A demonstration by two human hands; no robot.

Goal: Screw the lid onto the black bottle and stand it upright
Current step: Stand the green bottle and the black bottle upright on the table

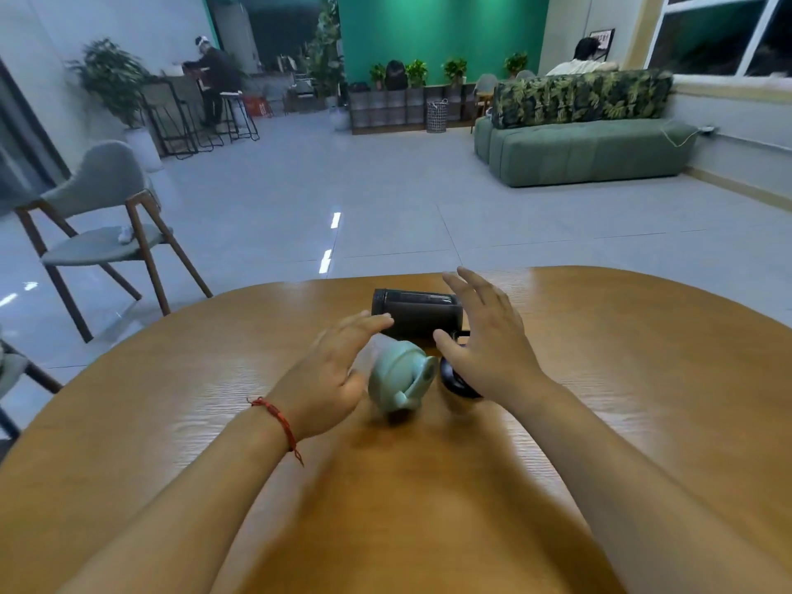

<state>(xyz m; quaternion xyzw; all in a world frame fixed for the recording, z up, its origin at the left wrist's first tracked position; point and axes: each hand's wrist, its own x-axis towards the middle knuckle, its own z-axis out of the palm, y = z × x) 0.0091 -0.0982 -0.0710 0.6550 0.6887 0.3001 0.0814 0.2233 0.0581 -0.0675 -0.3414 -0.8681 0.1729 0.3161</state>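
The black bottle lies on its side across the wooden table, near the far edge. Its black lid rests on the table closer to me, partly hidden under my right hand. My right hand hovers open above the lid and the bottle's right end, fingers spread. My left hand is open too, its fingertips close to the bottle's left part, its palm beside a pale green lid. Neither hand holds anything.
The pale green lid with a handle lies between my hands. A grey chair with wooden legs stands left of the table, a green sofa at the far right. Two people sit far back in the room.
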